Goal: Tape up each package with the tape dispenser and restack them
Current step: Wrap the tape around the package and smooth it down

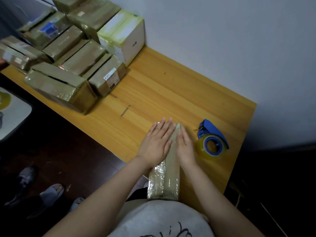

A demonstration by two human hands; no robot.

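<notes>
A long, narrow brown package [168, 178] wrapped in shiny tape lies on the wooden table [171, 93], its near end at the table's front edge. My left hand [156, 142] rests flat on its top with fingers spread. On the package's right edge lies my right hand [185, 147], also flat, fingers extended. Neither hand grips anything. The blue tape dispenser [212, 139], loaded with a roll of clear tape, stands on the table just right of my right hand, untouched.
Several taped brown packages [71, 65] are stacked at the table's far left, with a white box [124, 36] against the wall. A grey wall borders the table on the right. Someone's slippered feet [49, 192] stand on the dark floor at left.
</notes>
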